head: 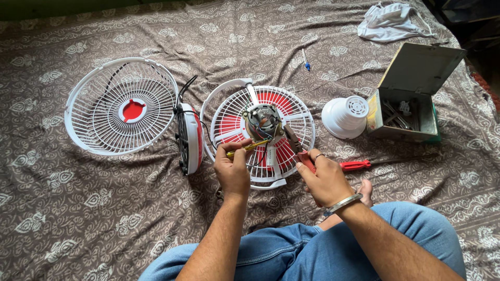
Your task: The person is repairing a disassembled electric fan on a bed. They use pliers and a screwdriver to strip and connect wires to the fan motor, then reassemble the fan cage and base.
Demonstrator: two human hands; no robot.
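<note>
1. Our fingers are closed around two tools: our left hand [233, 169] pinches a thin yellow screwdriver [249, 147], and our right hand [323, 177] grips red-handled pliers [295, 145].
2. Both tool tips meet at the fan motor [262, 120], which sits in the middle of the white rear grill [259, 132] with red blades [271, 104] under it, lying flat on the patterned bedsheet [78, 218] just in front of our knees.
3. We think we are working on the motor's wires or a small screw; the next move needs steady hands and a gentle turn.
4. Our screwdriver lies long from left to right, tip toward the motor. Our pliers slant up and left, nose toward the motor.
5. Farther out lie the white front grill [121, 106], a white cone cover [345, 117], a red-handled screwdriver [357, 165] and an open tool box [411, 96].
</note>
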